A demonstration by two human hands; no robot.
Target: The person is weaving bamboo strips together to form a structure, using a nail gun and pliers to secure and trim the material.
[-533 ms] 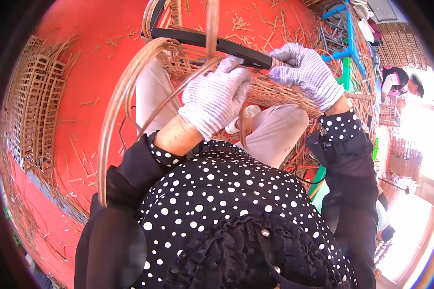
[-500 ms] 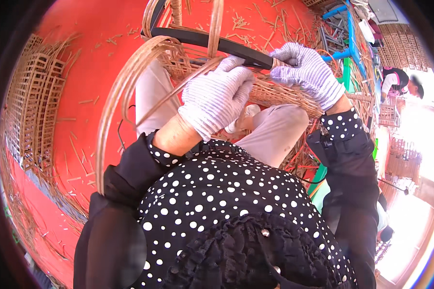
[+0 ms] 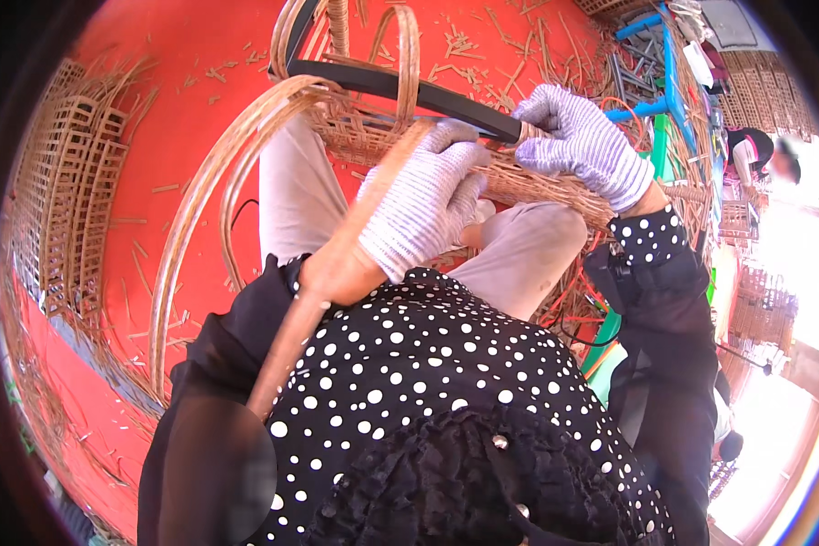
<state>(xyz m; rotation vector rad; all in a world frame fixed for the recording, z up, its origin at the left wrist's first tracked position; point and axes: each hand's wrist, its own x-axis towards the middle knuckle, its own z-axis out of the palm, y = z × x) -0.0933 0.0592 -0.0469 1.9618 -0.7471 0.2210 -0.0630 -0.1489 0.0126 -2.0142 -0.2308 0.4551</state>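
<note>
Swung inward since the earlier frame, a cane strip now crosses the left wrist toward the dotted shirt; before, it hung beside that wrist. Just beyond, the gloved left hand is curled up beneath the black bar; its fingertips are hidden, so I cannot tell what that grip holds. The gloved right hand has a narrow grip, thumb and fingers pinching the bar's wrapped end. Bar and attached wicker sit over the knees, with loops of cane arching off to the left. Binding the bar with cane looks to be the step in hand; a further turn would call for clearing the strip from the wrist and drawing it snug while the right hand steadies the end. Farther out, woven panels line the red floor's left edge, offcuts litter its far part, and a blue frame stands by its right edge.
</note>
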